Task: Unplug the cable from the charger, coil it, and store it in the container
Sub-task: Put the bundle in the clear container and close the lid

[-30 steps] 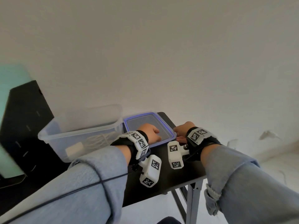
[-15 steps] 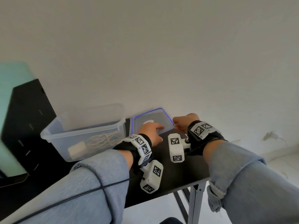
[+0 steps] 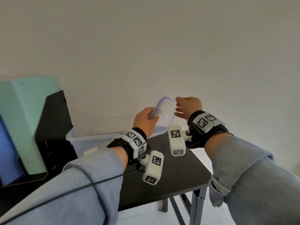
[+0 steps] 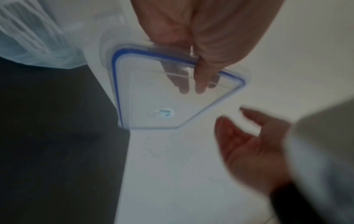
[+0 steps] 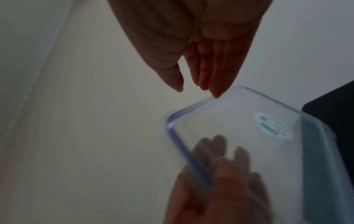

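Left hand lifts the clear lid off the table

The left hand [image 3: 145,121] pinches the blue-rimmed lid [image 3: 165,116], tilted in the air; the right hand [image 3: 188,108], at its 3 o'clock, is open, fingers relaxed. The container [image 3: 84,140] sits on the black table [image 3: 178,174] at 9 o'clock; its contents are blurred.

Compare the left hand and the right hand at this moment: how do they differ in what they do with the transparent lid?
The left hand grips the lid by one edge, thumb on one face, fingers on the other; the right hand grips nothing. The left hand's fingers pinch; the right hand's fingers are straight, their tips close to the lid's opposite edge. Both hands are raised above the black table, beside the container.
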Available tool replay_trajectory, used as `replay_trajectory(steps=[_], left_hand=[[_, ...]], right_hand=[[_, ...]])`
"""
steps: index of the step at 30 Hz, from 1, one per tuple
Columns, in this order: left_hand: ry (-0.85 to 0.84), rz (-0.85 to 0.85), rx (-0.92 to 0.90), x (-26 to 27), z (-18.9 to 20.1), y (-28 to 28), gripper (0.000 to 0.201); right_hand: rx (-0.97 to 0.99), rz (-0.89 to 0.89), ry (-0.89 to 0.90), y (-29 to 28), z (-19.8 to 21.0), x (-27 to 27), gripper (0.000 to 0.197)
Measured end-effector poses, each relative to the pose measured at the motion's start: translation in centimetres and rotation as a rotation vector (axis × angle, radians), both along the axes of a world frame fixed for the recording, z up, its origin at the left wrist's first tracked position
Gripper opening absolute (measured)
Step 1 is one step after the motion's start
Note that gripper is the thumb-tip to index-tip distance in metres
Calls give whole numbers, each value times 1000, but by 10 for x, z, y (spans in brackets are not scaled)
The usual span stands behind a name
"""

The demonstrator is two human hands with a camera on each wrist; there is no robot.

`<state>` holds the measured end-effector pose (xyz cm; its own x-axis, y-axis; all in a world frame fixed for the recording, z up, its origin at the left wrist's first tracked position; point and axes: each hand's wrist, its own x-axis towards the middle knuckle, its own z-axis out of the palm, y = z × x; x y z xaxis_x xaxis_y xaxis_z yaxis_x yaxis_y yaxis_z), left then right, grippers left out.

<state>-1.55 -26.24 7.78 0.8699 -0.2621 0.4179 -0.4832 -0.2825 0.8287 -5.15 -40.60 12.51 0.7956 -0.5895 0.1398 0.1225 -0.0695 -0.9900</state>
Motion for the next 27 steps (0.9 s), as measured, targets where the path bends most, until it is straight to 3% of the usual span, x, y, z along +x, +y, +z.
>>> replay_trajectory(steps=[2, 5, 8, 13, 17, 19, 21, 23, 25, 27], left_hand=[[68, -70, -191, -3, 13, 12, 15], [188, -159, -446, -4, 29, 39, 16], [258, -134, -584, 3, 39, 71, 13], [404, -137, -816, 13, 49, 135, 10], [506, -106, -850, 26, 47, 185, 14], [536, -70, -839, 30, 45, 201, 12], [536, -8, -848, 35, 43, 215, 6], [517, 68, -852, 42, 38, 229, 17], [481, 157, -724, 49, 32, 241, 32], [451, 208, -538, 55, 25, 250, 33]], right_hand=[[-87, -48, 23, 0, 0, 0, 18], [-284, -133, 129, 4, -2, 0, 43], [-407, -190, 251, 10, -6, 1, 54], [-426, -68, 334, 33, -10, 6, 63], [-321, 63, 247, 66, -11, 20, 55], [-189, 167, 200, 85, -10, 23, 39], [-158, 167, 159, 99, -13, 31, 28], [-160, 137, 151, 110, -17, 40, 27], [-166, 131, 198, 120, -17, 50, 25], [-265, 148, 249, 130, -16, 58, 23]])
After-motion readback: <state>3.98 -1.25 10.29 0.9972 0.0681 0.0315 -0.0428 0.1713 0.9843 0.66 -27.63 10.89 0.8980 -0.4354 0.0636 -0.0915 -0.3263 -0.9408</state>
